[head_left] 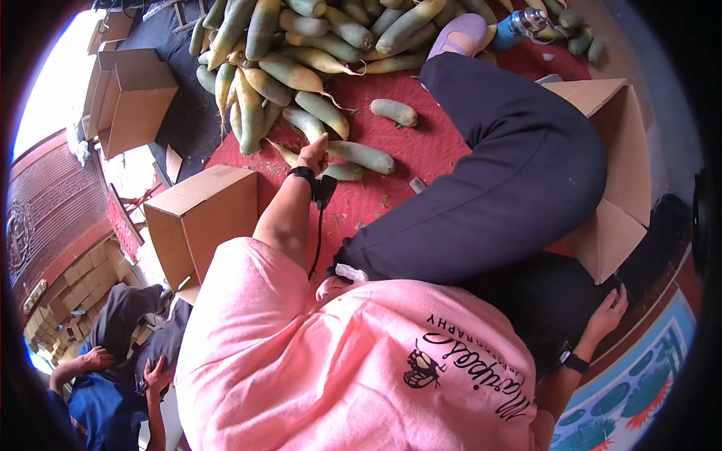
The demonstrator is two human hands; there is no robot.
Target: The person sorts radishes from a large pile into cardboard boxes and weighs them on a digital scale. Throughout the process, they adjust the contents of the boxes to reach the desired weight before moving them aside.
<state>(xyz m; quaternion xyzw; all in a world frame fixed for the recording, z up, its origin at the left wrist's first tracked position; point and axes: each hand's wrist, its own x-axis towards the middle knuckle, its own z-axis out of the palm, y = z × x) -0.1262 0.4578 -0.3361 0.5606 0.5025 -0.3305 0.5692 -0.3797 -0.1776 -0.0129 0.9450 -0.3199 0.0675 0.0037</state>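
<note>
My left hand (312,155) reaches into the near edge of a heap of long green and pale yellow radishes (289,69). Its fingers are closed at the left end of a green radish (362,156), and a strap with a small black device circles that wrist. More radishes lie against and beneath this one; a single short radish (393,112) rests apart on the red mat. My right hand (608,310) is low at the right, wearing a dark wristband. Its fingers are apart beside the open cardboard box (624,161), holding nothing.
My bent leg in dark trousers (489,188) crosses the red mat (301,240). Cardboard boxes (201,218) (139,98) stand at the left. A blue bottle-like item (517,28) lies by my shoe (460,36). Another person sits at the lower left, hands (96,358) near their lap.
</note>
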